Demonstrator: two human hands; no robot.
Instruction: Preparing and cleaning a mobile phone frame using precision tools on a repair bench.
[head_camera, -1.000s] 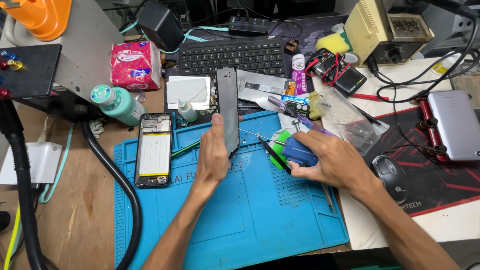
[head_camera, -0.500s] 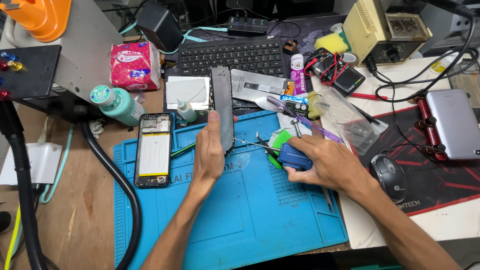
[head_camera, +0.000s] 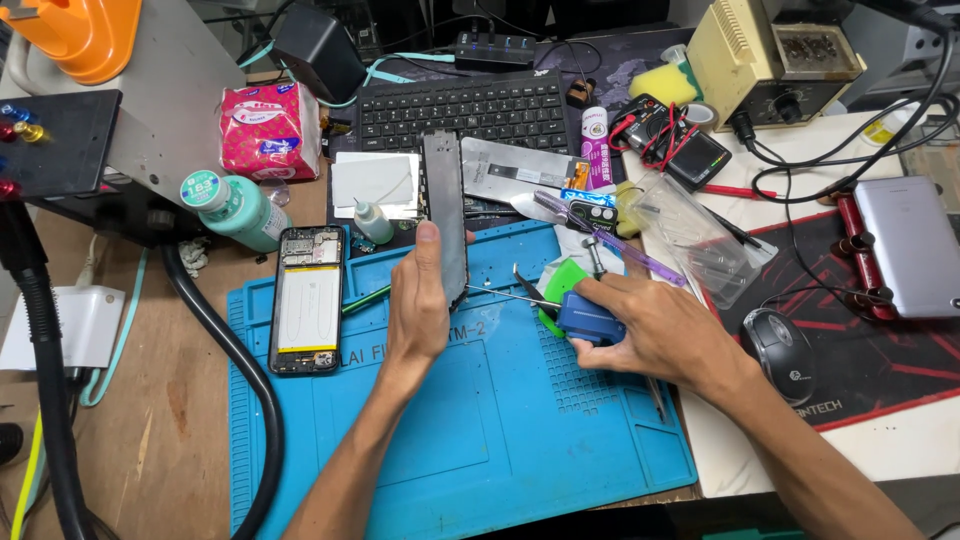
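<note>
Your left hand (head_camera: 420, 300) grips a phone screen panel (head_camera: 446, 215), held upright on edge over the blue repair mat (head_camera: 480, 430), thumb on the near face and fingers wrapped behind. Your right hand (head_camera: 660, 330) is clenched round a blue-handled tool (head_camera: 590, 320); its thin metal tip (head_camera: 500, 293) reaches to the panel's lower right edge, touching or just short of it, can't tell which. The panel is probably light, thin, stiff and brittle, with slick glass, so hold it by the long edges and don't flex it. An opened phone body (head_camera: 308, 300), battery showing, lies flat on the mat's left part, well apart from both hands. A green pick (head_camera: 565, 280) sits just beside the tool. Behind on the tabletop (head_camera: 170, 420): a black keyboard (head_camera: 465, 105), a teal bottle (head_camera: 235, 208), a pink tissue pack (head_camera: 270, 130).
</note>
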